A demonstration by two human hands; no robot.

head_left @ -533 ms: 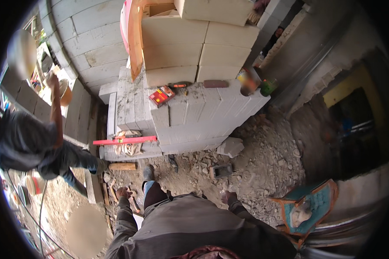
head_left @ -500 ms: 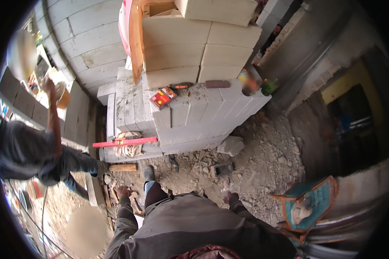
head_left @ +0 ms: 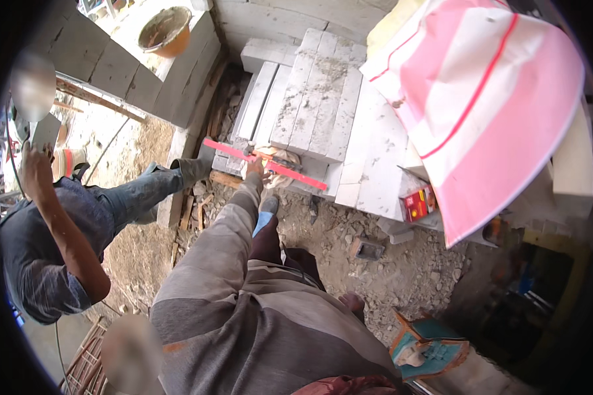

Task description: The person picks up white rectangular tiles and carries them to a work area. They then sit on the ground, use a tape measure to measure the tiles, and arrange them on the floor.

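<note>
Left hand (head_left: 255, 168) reaches to twelve o'clock, touching the red spirit level (head_left: 265, 163) on stacked grey blocks (head_left: 316, 99) — grip indiscernible; right hand out of view.

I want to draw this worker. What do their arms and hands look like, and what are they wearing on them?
The left arm wears a long, loose sleeve with broad bands of grey-brown and darker grey, reaching to the wrist. The left hand is bare, with no glove. The right hand also looks bare, and its arm is mostly hidden behind the body.
</note>
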